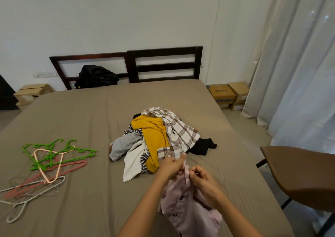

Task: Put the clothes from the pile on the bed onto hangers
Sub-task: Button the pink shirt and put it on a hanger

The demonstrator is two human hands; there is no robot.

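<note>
A pale pink button shirt (pixel 188 211) hangs in front of me over the bed's near edge. My left hand (pixel 172 166) and my right hand (pixel 201 178) both pinch its top edge near the collar, close together. Just beyond them lies the clothes pile (pixel 157 138): a mustard garment, a brown-and-white checked shirt, grey, white, striped and black pieces. A heap of hangers (pixel 49 164), green, pink and grey plastic with some wire ones, lies on the left of the bed.
The bed (pixel 81 119) has a taupe sheet and a dark wooden headboard (pixel 163 64). A black bag (pixel 96 77) sits by the headboard. A brown chair (pixel 299 175) stands at the right, with cardboard boxes (pixel 228 95) and curtains (pixel 299 73) beyond.
</note>
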